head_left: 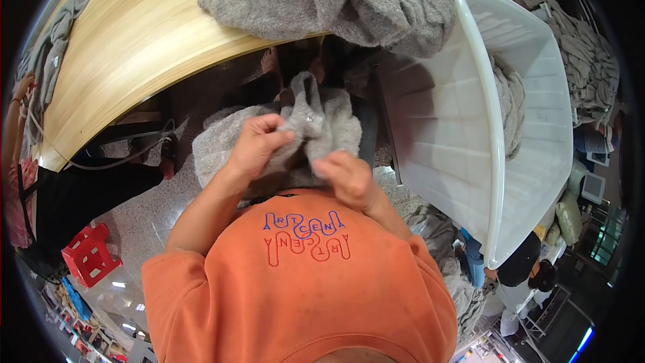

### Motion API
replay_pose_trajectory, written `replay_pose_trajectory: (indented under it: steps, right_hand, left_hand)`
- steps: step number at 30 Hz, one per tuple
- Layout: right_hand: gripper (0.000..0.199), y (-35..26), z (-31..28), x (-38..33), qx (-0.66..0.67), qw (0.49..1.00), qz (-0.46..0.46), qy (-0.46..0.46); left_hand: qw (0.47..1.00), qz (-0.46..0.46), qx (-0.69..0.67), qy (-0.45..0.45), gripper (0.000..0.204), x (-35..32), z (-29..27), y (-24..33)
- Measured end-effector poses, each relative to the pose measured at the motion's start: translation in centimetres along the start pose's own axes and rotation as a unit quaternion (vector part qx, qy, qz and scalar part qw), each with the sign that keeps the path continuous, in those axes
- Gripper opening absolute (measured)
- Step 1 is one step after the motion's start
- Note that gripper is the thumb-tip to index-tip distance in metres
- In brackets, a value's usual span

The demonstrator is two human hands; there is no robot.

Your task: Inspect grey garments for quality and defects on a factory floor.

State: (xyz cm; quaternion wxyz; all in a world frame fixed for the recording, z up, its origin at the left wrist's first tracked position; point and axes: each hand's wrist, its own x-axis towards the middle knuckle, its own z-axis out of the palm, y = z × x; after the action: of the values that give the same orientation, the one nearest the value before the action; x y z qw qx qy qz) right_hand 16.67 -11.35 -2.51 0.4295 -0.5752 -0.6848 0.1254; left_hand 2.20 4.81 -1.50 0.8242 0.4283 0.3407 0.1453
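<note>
A fuzzy grey knit garment (222, 142) lies bunched in front of my body, below the table edge. My left hand (259, 146) pinches a raised fold of it between thumb and fingers. Just right of that fold, a small clear shiny patch shows on the knit. My right hand (348, 178) is closed, with fingers curled in against the garment's near right side. Its fingertips are partly hidden and a little blurred, so what they hold cannot be made out.
A pale wooden table (134, 33) curves across the front, with a heap of grey knitwear (322, 0) hanging over its edge. At my right stands a white plastic bin (430, 114) with knitwear inside. A red stool (92, 255) and another person (87, 195) are at left.
</note>
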Motion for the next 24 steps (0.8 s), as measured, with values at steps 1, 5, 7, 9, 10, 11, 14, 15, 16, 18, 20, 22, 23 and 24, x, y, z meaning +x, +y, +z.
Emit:
replay_pose_trajectory:
  steps: [1,5,7,9,10,11,14,15,16,18,20,22,23,24]
  right_hand:
    - [0.031,-0.7,0.5,0.9,0.03,0.999,-0.017,-0.008]
    - [0.027,-1.2,1.4,2.8,0.063,0.998,-0.021,0.014]
    - [0.025,-0.9,1.4,2.9,0.011,0.998,-0.041,0.046]
    - [0.023,-0.4,1.4,2.7,-0.03,0.997,-0.045,0.058]
    - [0.022,-0.3,1.5,2.7,-0.032,0.997,-0.044,0.061]
    - [0.021,-0.1,1.6,2.7,-0.037,0.996,-0.044,0.065]
    - [0.02,0.3,2.0,2.7,-0.042,0.996,-0.031,0.075]
    - [0.02,0.3,2.1,2.6,-0.041,0.996,-0.027,0.074]
    - [0.021,0.3,2.2,2.5,-0.034,0.996,-0.026,0.079]
    - [0.022,0.6,2.6,2.3,-0.046,0.996,-0.01,0.08]
    - [0.023,0.9,2.9,2.0,-0.048,0.996,-0.004,0.078]
    - [0.023,1.2,3.3,1.8,-0.045,0.997,0.005,0.064]
    - [0.024,1.4,3.5,1.8,-0.031,0.998,0.002,0.055]
    - [0.024,1.3,3.7,1.6,-0.021,0.999,0.004,0.044]
  left_hand:
    - [1.0,0.003,0.015,-0.02,0.005,0.2,0.5,-0.3]
    - [0.996,-0.056,0.015,-0.072,0.01,0.4,0.9,-1.2]
    - [0.996,-0.052,0.034,-0.069,0.012,0.2,0.6,-1.4]
    - [0.995,-0.002,0.073,-0.066,0.013,0.0,0.4,-1.5]
    - [0.994,-0.03,0.078,-0.063,0.014,0.0,0.4,-1.6]
    - [0.993,-0.043,0.084,-0.072,0.014,-0.1,0.3,-1.6]
    - [0.991,-0.038,0.096,-0.084,0.015,0.1,0.5,-1.9]
    - [0.992,-0.04,0.093,-0.079,0.014,0.1,0.6,-2.0]
    - [0.991,-0.053,0.1,-0.065,0.014,0.1,0.5,-2.1]
    - [0.993,-0.019,0.104,-0.06,0.011,0.0,0.5,-2.2]
    - [0.988,-0.003,0.145,-0.049,0.008,-0.2,0.3,-2.3]
    - [0.976,0.014,0.212,-0.041,0.008,-0.3,0.0,-2.2]
    - [0.972,0.001,0.233,-0.03,0.01,-0.5,0.0,-2.3]
    - [0.967,0.002,0.255,-0.021,0.012,-0.8,-0.1,-2.3]
